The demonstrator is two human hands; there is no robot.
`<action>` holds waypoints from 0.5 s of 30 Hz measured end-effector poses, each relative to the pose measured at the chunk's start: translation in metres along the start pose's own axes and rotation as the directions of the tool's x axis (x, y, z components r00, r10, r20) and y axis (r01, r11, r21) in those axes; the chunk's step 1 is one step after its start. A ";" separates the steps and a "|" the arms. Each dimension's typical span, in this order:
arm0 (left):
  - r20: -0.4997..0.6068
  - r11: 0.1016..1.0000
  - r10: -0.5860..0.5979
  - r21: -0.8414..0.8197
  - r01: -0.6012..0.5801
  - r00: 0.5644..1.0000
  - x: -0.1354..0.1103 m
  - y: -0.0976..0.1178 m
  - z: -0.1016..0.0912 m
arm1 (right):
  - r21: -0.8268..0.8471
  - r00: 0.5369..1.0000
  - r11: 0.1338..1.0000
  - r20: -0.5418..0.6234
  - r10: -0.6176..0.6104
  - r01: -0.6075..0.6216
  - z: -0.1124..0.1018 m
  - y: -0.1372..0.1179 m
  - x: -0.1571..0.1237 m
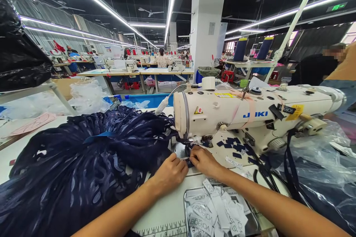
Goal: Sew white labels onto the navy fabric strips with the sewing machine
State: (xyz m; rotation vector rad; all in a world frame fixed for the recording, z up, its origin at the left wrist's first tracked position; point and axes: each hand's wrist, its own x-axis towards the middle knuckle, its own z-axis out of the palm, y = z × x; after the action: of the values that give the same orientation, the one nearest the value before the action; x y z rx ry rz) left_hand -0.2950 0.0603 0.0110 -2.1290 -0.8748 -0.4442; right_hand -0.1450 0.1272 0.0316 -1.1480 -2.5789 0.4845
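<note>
My left hand and my right hand meet in front of the needle of a white JUKI sewing machine. Both hands have their fingers pressed together on a small piece of dark navy fabric on the machine bed. A large heap of navy patterned fabric lies to the left, reaching up to the needle area. Small navy cut pieces lie scattered on the bed under the machine arm.
A metal tray of white woven labels sits near my right forearm. Clear plastic bags and dark straps lie at right. Two blue thread cones stand behind the machine. Another person stands at far right; more workstations fill the background.
</note>
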 end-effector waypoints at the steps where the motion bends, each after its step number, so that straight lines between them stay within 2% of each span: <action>1: 0.006 1.000 0.006 -0.003 -0.005 1.000 0.000 0.000 0.000 | 0.005 1.000 1.000 -0.004 -0.002 0.002 0.000 0.000 0.000; 8: 0.088 1.000 0.021 0.000 -0.021 0.996 -0.002 0.002 -0.001 | 0.035 0.999 0.999 -0.026 -0.041 0.042 -0.003 -0.001 -0.004; 11: 0.111 1.000 0.027 -0.014 -0.026 0.993 -0.002 0.002 0.001 | 0.112 0.997 0.991 -0.028 -0.068 0.071 -0.004 0.003 -0.007; 13: 0.108 0.999 0.039 -0.028 -0.037 0.993 -0.002 0.001 0.002 | 0.171 0.994 0.979 -0.027 -0.109 0.112 -0.003 0.006 -0.011; 15: 0.101 0.998 0.044 -0.040 -0.040 0.994 -0.001 0.001 0.003 | 0.134 0.983 0.974 -0.043 -0.180 0.184 0.000 0.009 -0.017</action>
State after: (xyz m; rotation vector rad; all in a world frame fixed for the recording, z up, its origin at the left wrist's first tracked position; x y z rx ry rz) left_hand -0.2945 0.0615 0.0084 -2.2170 -0.8830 -0.3360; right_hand -0.1285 0.1202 0.0263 -0.8575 -2.5476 0.5869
